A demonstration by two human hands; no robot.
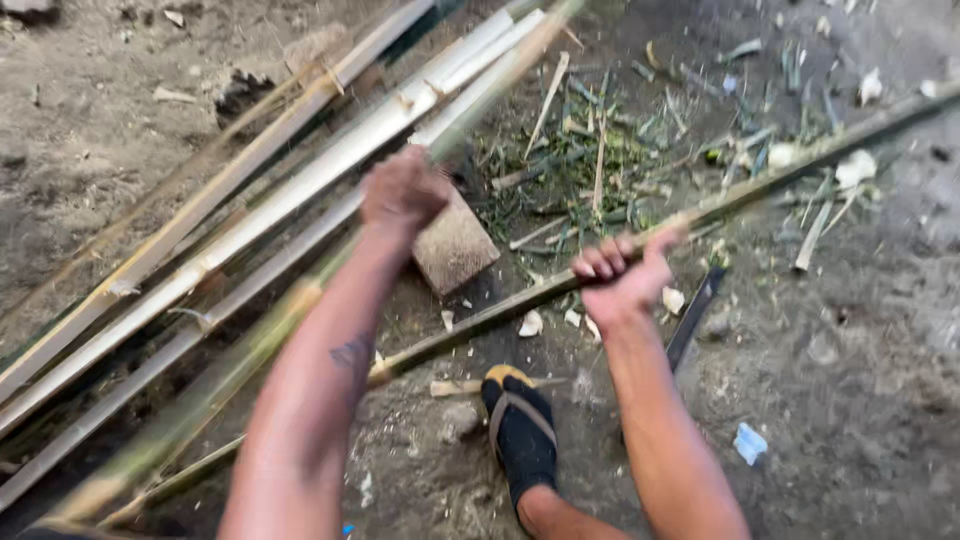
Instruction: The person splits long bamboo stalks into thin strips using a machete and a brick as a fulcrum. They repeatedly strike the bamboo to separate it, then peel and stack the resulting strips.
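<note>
1. The head view looks down at dirt ground (860, 400) with two bare arms and one foot in a dark sandal (520, 430).
2. The right hand (625, 275) holds a long thin bamboo pole (780, 175). Its fingers (605, 262) are curled tight around the pole, pressed together.
3. That pole runs from the top right, through the right fist, and down past the foot toward the bottom left.
4. The left hand (400, 190) grips a second bamboo strip (230, 370), which is green and very blurry. The fingers seem wrapped around it, but the blur hides them, so I cannot tell how tight.
5. I think the step in hand is pulling the two long pieces apart, like splitting one stalk. This is a guess.
6. The next move seems to need a firm hold with both fists and a steady foot near the pole.
7. A pile of pale split bamboo slats (300, 190) lies on the left. A block of wood (455, 245) sits just beside the left hand.
8. A dark long blade (693, 318) lies on the ground near the right hand. Green and white shavings (600, 170) are scattered above it.
</note>
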